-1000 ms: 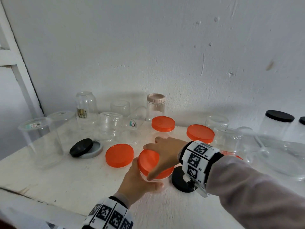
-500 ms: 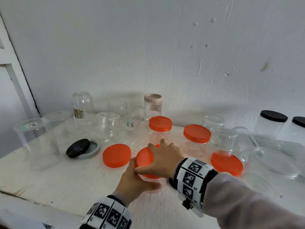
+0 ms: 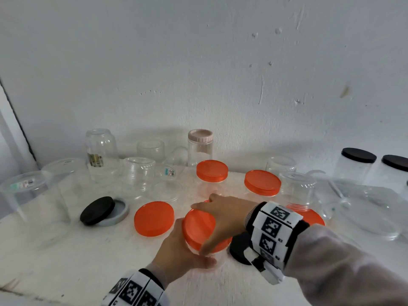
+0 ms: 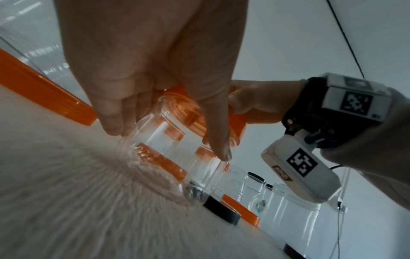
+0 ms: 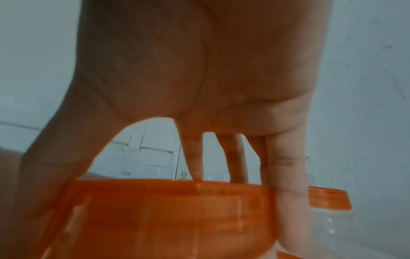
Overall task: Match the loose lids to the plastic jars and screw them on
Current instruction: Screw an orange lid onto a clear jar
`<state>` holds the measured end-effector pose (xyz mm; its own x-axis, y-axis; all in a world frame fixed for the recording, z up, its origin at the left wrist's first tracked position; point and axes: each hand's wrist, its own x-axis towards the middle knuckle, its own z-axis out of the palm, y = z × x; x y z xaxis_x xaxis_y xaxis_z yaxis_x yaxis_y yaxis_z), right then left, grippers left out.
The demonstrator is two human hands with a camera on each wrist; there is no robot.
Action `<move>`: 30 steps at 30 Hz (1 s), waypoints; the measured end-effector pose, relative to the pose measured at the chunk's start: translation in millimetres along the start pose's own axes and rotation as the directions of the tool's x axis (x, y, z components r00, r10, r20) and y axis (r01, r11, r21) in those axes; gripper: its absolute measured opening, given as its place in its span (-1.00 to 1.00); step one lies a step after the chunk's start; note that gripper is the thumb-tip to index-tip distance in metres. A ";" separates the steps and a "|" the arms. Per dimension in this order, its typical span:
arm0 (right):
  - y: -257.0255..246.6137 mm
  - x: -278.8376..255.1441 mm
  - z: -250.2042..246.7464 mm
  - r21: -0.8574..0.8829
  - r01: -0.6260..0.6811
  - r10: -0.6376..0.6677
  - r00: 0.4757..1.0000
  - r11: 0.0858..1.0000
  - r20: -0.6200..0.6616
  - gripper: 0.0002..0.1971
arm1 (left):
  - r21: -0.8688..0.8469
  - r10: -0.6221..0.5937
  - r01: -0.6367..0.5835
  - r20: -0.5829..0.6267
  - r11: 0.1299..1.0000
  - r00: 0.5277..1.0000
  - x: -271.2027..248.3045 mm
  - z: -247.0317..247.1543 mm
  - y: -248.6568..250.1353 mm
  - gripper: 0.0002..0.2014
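A clear plastic jar (image 4: 175, 150) stands on the white table near its front edge, with an orange lid (image 3: 196, 230) sitting on its mouth. My left hand (image 3: 185, 250) grips the jar's body from the near side, thumb on the right wall. My right hand (image 3: 217, 224) lies over the lid from above. In the right wrist view its fingers (image 5: 288, 175) and thumb curl round the rim of the lid (image 5: 168, 210). A loose orange lid (image 3: 154, 218) lies flat just left of the jar.
A black lid (image 3: 97, 210) leans on a grey lid (image 3: 120, 215) at the left. Two orange-lidded jars (image 3: 212, 171) (image 3: 262, 182) stand behind. Another black lid (image 3: 237, 248) lies under my right wrist. Several upturned clear jars crowd the back; black-lidded jars (image 3: 358, 156) stand far right.
My right hand has twisted round on the orange lid, with its wrist swinging nearer. The left hand keeps its hold on the jar, which stays in the same spot.
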<state>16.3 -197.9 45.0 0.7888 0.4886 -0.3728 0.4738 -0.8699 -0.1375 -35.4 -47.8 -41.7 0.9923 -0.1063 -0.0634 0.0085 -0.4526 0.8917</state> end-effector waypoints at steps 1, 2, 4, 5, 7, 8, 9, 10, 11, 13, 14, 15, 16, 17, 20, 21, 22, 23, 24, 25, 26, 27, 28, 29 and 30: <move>1.4 -0.6 3.0 0.011 -0.002 0.003 1.000 1.000 -0.017 0.10 | -0.006 0.006 -0.006 -0.008 1.000 1.000 0.2 -0.4 -0.9 -0.03; 2.9 -2.0 6.4 0.025 -0.006 0.007 0.999 1.000 -0.040 0.10 | -0.009 0.011 -0.011 -0.017 1.000 1.000 0.2 -0.4 -1.4 -0.03; 4.6 -4.7 13.3 0.038 -0.007 0.011 0.996 0.999 -0.093 0.09 | -0.004 0.014 -0.014 -0.021 1.000 1.000 0.8 -0.8 -1.2 -0.03; 4.8 -5.8 15.9 0.036 -0.005 0.009 0.993 0.999 -0.117 0.09 | -0.003 0.014 -0.014 -0.017 1.000 1.000 0.9 -1.0 -0.8 -0.03; 4.0 -7.8 19.1 0.039 -0.006 0.012 0.989 0.999 -0.145 0.11 | -0.002 0.012 -0.012 -0.006 1.000 1.000 1.0 -1.6 -0.3 -0.03; 3.2 -8.6 20.2 0.049 -0.010 0.018 0.988 0.999 -0.156 0.12 | -0.001 0.013 -0.013 0.000 1.000 1.000 0.8 -2.4 0.0 -0.03; 2.6 -9.9 21.1 0.057 -0.014 0.024 0.985 0.998 -0.171 0.12 | -0.001 0.015 -0.015 0.007 1.000 1.000 0.5 -2.9 0.5 -0.03; 2.0 -10.7 22.1 0.067 -0.017 0.030 0.982 0.998 -0.188 0.12 | -0.002 0.017 -0.017 0.017 1.000 1.000 0.4 -3.6 0.8 -0.03; 1.1 -11.7 23.6 0.077 -0.023 0.038 0.978 0.997 -0.203 0.11 | -0.004 0.016 -0.016 0.031 1.000 0.999 0.5 -4.3 1.1 -0.03; -1.1 -13.0 26.6 0.088 -0.034 0.053 0.973 0.996 -0.225 0.11 | -0.022 0.012 -0.010 0.059 1.000 0.998 1.7 -6.0 1.2 -0.01; -2.0 -13.8 28.0 0.088 -0.038 0.058 0.971 0.995 -0.232 0.11 | -0.024 0.007 -0.005 0.073 1.000 0.997 2.3 -6.7 1.4 0.00; -2.5 -14.4 29.3 0.089 -0.044 0.064 0.969 0.995 -0.237 0.12 | -0.019 0.005 -0.003 0.089 1.000 0.996 2.8 -7.7 1.5 0.01; -2.9 -14.8 30.4 0.091 -0.052 0.072 0.969 0.995 -0.238 0.12 | -0.008 0.007 -0.007 0.105 1.000 0.994 4.0 -8.8 1.4 0.02; -3.2 -15.2 31.2 0.095 -0.057 0.078 0.968 0.994 -0.236 0.13 | 0.009 0.013 -0.014 0.118 1.000 0.993 5.4 -10.0 1.2 0.03; -3.9 -15.7 33.3 0.112 -0.079 0.103 0.968 0.991 -0.228 0.15 | 0.085 0.016 -0.033 0.195 0.996 0.981 11.5 -16.6 1.7 0.07; -4.0 -16.0 33.0 0.123 -0.091 0.117 0.967 0.988 -0.225 0.16 | 0.115 0.010 -0.039 0.238 0.993 0.971 14.5 -20.3 2.4 0.09; -3.6 -16.7 31.9 0.145 -0.103 0.134 0.966 0.984 -0.223 0.17 | 0.154 0.003 -0.049 0.282 0.987 0.959 17.9 -24.7 3.2 0.10; -2.5 -18.4 29.7 0.179 -0.118 0.157 0.962 0.977 -0.225 0.17 | 0.208 -0.003 -0.068 0.327 0.976 0.945 21.8 -30.2 3.8 0.10; 0.6 -20.5 26.1 0.221 -0.130 0.181 0.955 0.967 -0.234 0.17 | 0.272 -0.014 -0.089 0.358 0.958 0.934 26.1 -36.1 4.2 0.09; 5.1 -23.6 21.4 0.266 -0.142 0.210 0.946 0.953 -0.246 0.16 | 0.335 -0.030 -0.103 0.369 0.937 0.929 30.9 -43.0 3.8 0.09; 11.8 -27.1 16.3 0.310 -0.160 0.245 0.935 0.937 -0.257 0.15 | 0.394 -0.050 -0.101 0.356 0.914 0.933 35.7 -50.0 3.1 0.10; 19.9 -31.1 10.7 0.346 -0.183 0.283 0.922 0.920 -0.264 0.13 | 0.447 -0.074 -0.084 0.324 0.890 0.943 41.1 -57.5 1.9 0.10; 28.8 -35.9 5.8 0.373 -0.214 0.325 0.907 0.903 -0.267 0.10 | 0.493 -0.088 -0.070 0.291 0.867 0.953 47.3 -64.7 -0.1 0.08; 37.9 -40.7 1.6 0.386 -0.250 0.366 0.892 0.888 -0.265 0.08 | 0.534 -0.097 -0.058 0.259 0.844 0.961 53.8 -71.9 -2.3 0.05; 47.0 -45.0 -1.5 0.391 -0.287 0.405 0.876 0.874 -0.261 0.05 | 0.571 -0.107 -0.047 0.234 0.820 0.966 60.0 -78.4 -4.5 0.02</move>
<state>3.6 -260.7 56.7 0.9853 0.0938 -0.1429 0.0343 -0.9276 -0.3720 33.8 17.3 -14.4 0.9291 -0.2614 -0.2616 -0.1104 -0.8713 0.4782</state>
